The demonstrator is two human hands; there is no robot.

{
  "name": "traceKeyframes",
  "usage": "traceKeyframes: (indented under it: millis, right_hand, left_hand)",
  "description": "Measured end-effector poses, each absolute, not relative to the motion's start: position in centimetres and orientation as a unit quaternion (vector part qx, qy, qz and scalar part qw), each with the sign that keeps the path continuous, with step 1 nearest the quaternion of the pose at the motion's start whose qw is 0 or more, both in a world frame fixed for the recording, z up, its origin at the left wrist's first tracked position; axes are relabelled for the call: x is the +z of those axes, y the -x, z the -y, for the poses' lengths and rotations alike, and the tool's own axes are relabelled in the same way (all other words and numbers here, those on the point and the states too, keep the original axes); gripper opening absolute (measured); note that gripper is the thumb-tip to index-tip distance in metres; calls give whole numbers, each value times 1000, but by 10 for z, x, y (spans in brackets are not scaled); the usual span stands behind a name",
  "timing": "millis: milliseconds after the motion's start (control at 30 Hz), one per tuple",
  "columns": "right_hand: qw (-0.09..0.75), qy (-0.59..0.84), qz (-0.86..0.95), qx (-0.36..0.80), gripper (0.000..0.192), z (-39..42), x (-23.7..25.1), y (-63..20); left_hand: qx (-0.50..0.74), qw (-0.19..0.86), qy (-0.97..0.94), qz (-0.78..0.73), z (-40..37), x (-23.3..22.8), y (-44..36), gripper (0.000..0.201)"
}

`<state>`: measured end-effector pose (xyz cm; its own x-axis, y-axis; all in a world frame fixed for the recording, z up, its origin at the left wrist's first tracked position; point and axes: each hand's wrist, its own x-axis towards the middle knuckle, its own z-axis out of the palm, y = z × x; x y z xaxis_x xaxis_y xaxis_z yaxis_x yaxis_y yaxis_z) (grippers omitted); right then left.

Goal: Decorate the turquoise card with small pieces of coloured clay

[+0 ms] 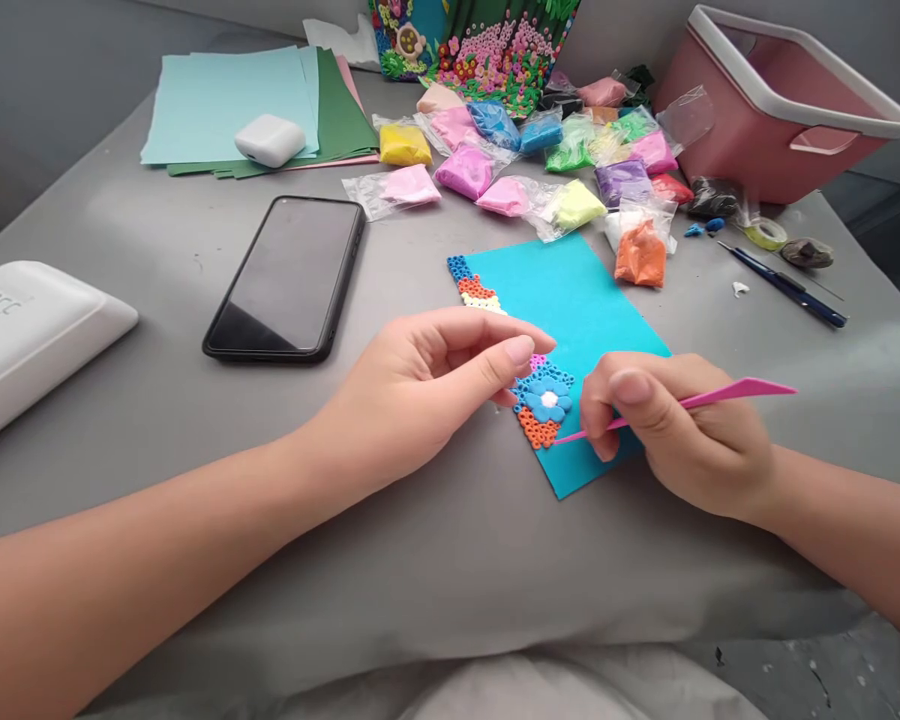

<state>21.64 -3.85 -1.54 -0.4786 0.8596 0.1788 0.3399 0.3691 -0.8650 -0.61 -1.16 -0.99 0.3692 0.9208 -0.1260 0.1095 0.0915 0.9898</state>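
A turquoise sheet (pixel 570 300) lies at an angle on the grey table. Along its left edge runs a band of small clay rings in blue, orange, cream and pink. A blue clay flower (pixel 549 399) with a white centre sits among them. My right hand (pixel 679 430) grips a pink modelling tool (pixel 742 390), whose thin tip touches the sheet beside the orange rings (pixel 538 430). My left hand (pixel 450 375) hovers over the band's middle, hiding part of it. Its thumb and curled fingers are close together; anything between them is hidden.
Several bags of coloured clay (pixel 495 125) lie behind the sheet, near a pink bin (pixel 765 110). A phone (pixel 289 280), a white device (pixel 37 340) and an earbud case (pixel 270 140) on paper sheets (pixel 195 100) are leftward. A dark blue pen-like tool (pixel 787 285) lies right.
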Motion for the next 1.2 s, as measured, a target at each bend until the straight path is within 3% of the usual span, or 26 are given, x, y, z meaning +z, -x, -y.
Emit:
traceKeyframes:
  millis: [333, 833, 933, 1067, 1200]
  right_hand:
    - [292, 381, 795, 371, 45, 38, -16, -215]
    - [258, 389, 829, 307, 45, 42, -19, -214]
    - [272, 398, 805, 346, 47, 43, -17, -213]
    - [338, 422, 691, 481, 56, 35, -16, -215]
    - [395, 395, 609, 564, 58, 23, -18, -220]
  left_hand:
    - [349, 598, -575, -435, 10, -12, 7, 11]
    - [359, 595, -616, -372, 13, -14, 6, 24]
    - [354, 528, -683, -359, 16, -16, 6, 21]
    - [310, 430, -777, -340, 16, -21, 8, 22]
    - [293, 390, -805, -337, 15, -22, 8, 25]
